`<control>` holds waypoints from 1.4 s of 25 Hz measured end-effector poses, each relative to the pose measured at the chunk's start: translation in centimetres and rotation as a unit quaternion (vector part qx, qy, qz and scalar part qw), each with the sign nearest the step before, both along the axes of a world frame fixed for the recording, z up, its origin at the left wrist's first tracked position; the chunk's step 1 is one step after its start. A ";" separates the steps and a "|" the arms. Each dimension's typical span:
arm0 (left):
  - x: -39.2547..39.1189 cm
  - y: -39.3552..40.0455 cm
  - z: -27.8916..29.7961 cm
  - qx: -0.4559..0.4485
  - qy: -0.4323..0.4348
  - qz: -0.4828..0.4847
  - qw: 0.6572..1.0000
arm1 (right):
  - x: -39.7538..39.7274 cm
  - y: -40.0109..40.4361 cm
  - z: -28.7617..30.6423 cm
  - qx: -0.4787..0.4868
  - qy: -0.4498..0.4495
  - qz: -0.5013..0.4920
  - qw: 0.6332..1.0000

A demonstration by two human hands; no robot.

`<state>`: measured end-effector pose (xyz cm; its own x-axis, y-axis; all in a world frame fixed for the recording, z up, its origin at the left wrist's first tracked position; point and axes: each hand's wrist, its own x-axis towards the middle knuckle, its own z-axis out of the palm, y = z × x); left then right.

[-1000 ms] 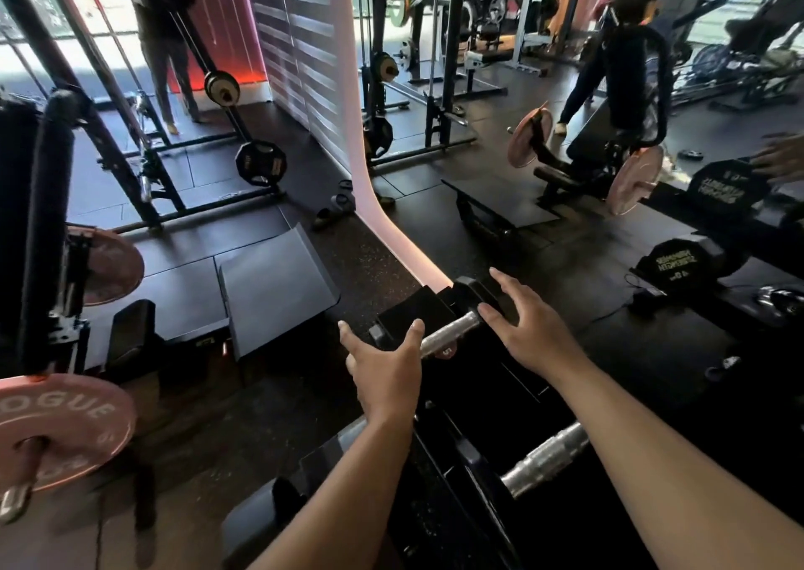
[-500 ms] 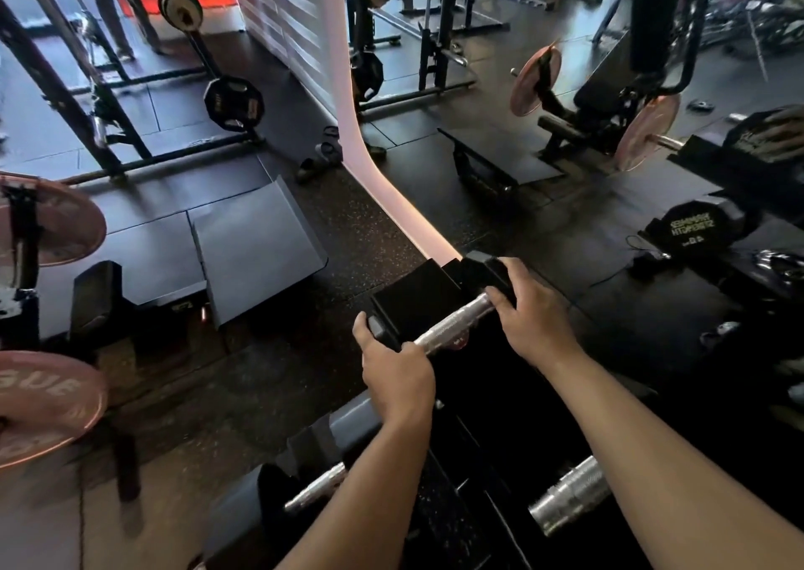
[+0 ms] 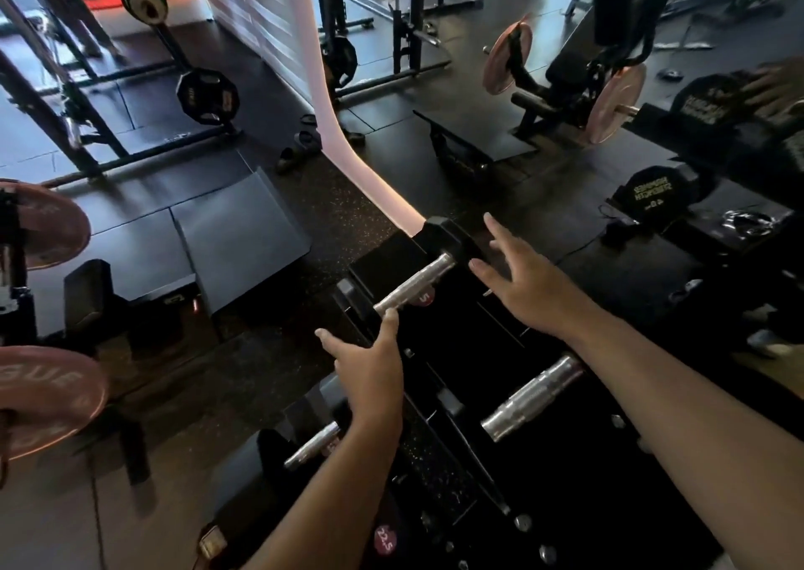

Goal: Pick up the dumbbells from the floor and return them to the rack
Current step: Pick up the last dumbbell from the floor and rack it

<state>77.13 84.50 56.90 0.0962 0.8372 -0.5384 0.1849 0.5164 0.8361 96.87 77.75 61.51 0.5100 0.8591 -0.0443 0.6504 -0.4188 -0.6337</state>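
A black hex dumbbell (image 3: 413, 282) with a knurled silver handle lies at the far end of the black dumbbell rack (image 3: 470, 352). My left hand (image 3: 365, 369) hovers just below the handle's near end, fingers spread, thumb tip close to the metal. My right hand (image 3: 522, 282) is open to the right of the dumbbell's far head, apart from it. Two more dumbbells rest on the rack nearer me, one with a thick silver handle (image 3: 530, 395), one lower left (image 3: 311, 445).
Pink weight plates (image 3: 43, 400) on a machine stand at the left. A dark sloped platform (image 3: 239, 238) lies on the rubber floor. A mirror edged by a pink strip (image 3: 348, 156) reflects the gym. Labelled dumbbell heads (image 3: 652, 195) sit at the right.
Both hands gripped the far dumbbell's handle half a second ago. They have now let go and opened, the right hand drawing off to the right, the left hand back toward me.
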 end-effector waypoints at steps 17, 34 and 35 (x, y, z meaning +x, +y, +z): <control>-0.1 -13.3 -0.5 -0.105 -0.024 -0.111 0.988 | 0.1 -13.0 -4.2 -0.070 -0.029 -0.101 0.992; 0.5 -16.6 0.6 -0.108 -0.017 -0.077 0.991 | -0.4 -16.4 -1.9 -0.055 -0.060 -0.069 0.994; 0.8 -17.5 0.9 -0.102 -0.016 -0.075 0.992 | -0.5 -17.7 -1.7 -0.047 -0.066 -0.079 0.994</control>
<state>77.92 67.01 57.78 0.2322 0.6856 -0.6900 0.2477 0.6443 0.7235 96.37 60.03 59.82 0.6445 0.7633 -0.0442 0.6467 -0.5750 -0.5011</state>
